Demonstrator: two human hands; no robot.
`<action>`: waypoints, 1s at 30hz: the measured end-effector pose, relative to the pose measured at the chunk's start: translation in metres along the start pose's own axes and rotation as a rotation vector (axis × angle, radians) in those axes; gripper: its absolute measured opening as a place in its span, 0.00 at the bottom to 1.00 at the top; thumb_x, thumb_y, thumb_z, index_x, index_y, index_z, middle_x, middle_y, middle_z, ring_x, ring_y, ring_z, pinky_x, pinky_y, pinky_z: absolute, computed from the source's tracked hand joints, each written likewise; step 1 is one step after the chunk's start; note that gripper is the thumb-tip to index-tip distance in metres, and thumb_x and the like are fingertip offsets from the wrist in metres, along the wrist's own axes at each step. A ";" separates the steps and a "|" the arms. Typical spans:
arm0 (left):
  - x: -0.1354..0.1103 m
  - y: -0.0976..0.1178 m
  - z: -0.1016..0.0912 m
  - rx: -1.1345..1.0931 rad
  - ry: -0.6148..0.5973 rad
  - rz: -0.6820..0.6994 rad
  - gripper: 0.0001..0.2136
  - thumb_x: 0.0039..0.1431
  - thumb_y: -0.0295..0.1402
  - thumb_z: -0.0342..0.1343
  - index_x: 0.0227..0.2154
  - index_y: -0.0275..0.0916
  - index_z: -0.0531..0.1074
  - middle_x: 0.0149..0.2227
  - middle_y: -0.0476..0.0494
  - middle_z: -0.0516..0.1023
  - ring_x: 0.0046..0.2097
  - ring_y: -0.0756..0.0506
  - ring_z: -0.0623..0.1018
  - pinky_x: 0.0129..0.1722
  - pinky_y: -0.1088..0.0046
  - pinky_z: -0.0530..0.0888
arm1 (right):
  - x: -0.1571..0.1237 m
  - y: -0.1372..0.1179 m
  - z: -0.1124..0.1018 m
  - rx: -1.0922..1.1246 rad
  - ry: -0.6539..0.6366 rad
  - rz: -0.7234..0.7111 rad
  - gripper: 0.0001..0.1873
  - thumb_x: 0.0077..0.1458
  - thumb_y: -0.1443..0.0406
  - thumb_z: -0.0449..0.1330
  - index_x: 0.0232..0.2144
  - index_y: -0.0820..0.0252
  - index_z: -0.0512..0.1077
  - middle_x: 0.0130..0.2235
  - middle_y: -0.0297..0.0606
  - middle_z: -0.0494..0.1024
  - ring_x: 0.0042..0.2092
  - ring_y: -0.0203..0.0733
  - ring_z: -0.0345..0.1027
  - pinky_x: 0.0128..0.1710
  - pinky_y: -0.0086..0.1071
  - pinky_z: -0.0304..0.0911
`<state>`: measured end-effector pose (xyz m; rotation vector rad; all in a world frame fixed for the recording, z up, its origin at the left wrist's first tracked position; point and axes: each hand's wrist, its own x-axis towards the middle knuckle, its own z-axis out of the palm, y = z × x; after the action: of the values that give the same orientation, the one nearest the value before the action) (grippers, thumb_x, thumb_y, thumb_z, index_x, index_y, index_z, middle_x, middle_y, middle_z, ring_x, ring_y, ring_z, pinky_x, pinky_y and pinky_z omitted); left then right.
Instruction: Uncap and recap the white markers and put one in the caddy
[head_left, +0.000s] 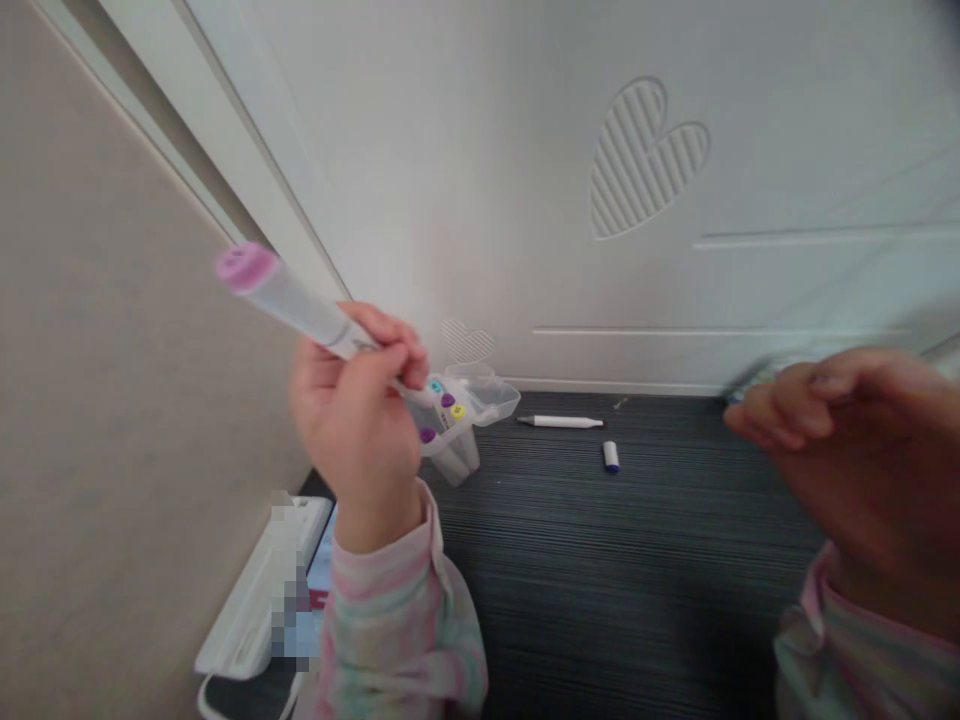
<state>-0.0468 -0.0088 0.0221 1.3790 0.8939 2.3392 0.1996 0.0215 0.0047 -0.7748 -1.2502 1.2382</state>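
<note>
My left hand [360, 410] is raised and closed round a white marker with a pink cap [289, 298], which slants up to the left. Just behind it stands a clear plastic marker case [480, 405] with several coloured caps showing. My right hand [847, 440] is at the right, blurred, its fingers curled together; something thin and blurred sticks out behind them, and I cannot make it out. An uncapped white marker [561, 422] lies on the dark surface [600, 560], and its blue-ended cap [611, 457] lies a little nearer to me.
A white panel with embossed heart shapes [645, 160] rises behind the dark surface. A beige wall [97, 400] closes off the left. A white device with a cord [255, 600] lies at the lower left beside my sleeve.
</note>
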 end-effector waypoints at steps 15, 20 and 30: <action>0.026 -0.046 -0.030 0.187 0.195 -0.349 0.13 0.45 0.30 0.58 0.14 0.40 0.58 0.09 0.60 0.56 0.12 0.56 0.55 0.12 0.78 0.51 | 0.004 0.009 0.007 0.102 -0.110 0.063 0.09 0.52 0.65 0.57 0.22 0.59 0.74 0.20 0.34 0.66 0.25 0.34 0.59 0.27 0.30 0.57; 0.025 -0.048 -0.031 0.235 0.181 -0.317 0.12 0.47 0.31 0.57 0.16 0.40 0.59 0.09 0.60 0.57 0.11 0.56 0.55 0.11 0.78 0.51 | 0.006 0.010 0.009 0.038 -0.071 0.049 0.08 0.47 0.61 0.62 0.21 0.58 0.73 0.19 0.31 0.67 0.24 0.33 0.59 0.26 0.28 0.58; 0.025 -0.053 -0.032 0.233 0.100 -0.361 0.14 0.48 0.30 0.57 0.15 0.39 0.59 0.09 0.60 0.57 0.11 0.56 0.55 0.11 0.80 0.51 | 0.006 0.007 0.012 0.018 -0.065 0.086 0.08 0.47 0.61 0.62 0.21 0.57 0.73 0.19 0.30 0.68 0.24 0.32 0.60 0.27 0.28 0.58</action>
<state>-0.0902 0.0335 -0.0053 1.0739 1.3555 2.0922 0.1858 0.0267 0.0020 -0.7871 -1.2675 1.3521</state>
